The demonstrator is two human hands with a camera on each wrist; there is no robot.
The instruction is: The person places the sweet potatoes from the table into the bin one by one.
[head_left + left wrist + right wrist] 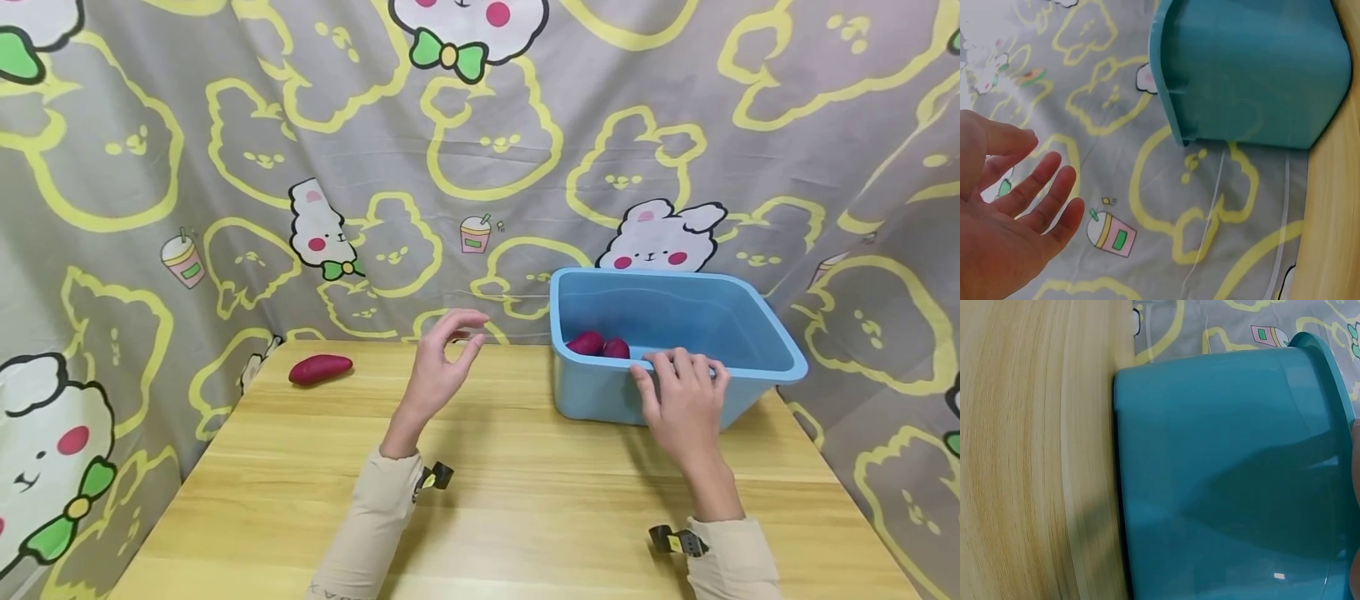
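Observation:
My right hand [684, 404] grips the front rim of a blue plastic bin [626, 387], fingers curled over the edge and thumb on the near side. Inside the bin, at its left end, lie two purple-red sweet potatoes, one larger-looking sweet potato [587, 342] beside a partly hidden sweet potato [617, 348]. Another sweet potato [321, 368] rests on the table's far left. Between it and the bin, my left hand [441, 367] hovers above the table with loosely curved fingers and holds nothing. In the left wrist view, the left hand [1016, 219] is apart from the bin [1254, 81].
The wooden table [510, 508] ends at the back against a grey curtain [390, 158] with yellow bear outlines. Curtain also hangs along both sides. A small black camera is strapped on each wrist over beige sleeves.

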